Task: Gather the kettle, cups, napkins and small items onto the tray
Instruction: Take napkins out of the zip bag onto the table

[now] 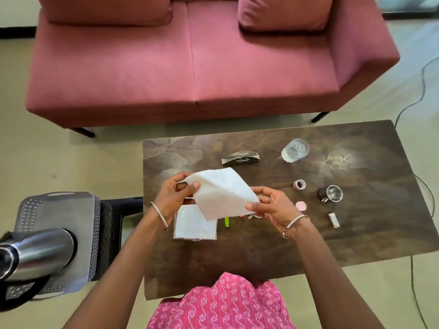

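Observation:
My left hand (175, 194) and my right hand (275, 207) hold a white napkin (222, 192) between them above the dark wooden table (356, 222). Below it a packet of napkins (194, 225) lies flat on the table. A metal napkin holder (240, 157) stands behind. To the right are a clear glass (295, 150), a steel cup (331, 193), a small open jar (299, 184), a pink lid (301, 205) and a small silver packet (334, 220). The steel kettle (35, 250) stands on the grey perforated tray (71, 210) at the left.
The tray rests on a black stool (114, 222) left of the table. A green marker (226, 222) lies under the napkin's edge. A red sofa (190, 67) stands beyond the table. Cables (418, 100) run over the floor at the right.

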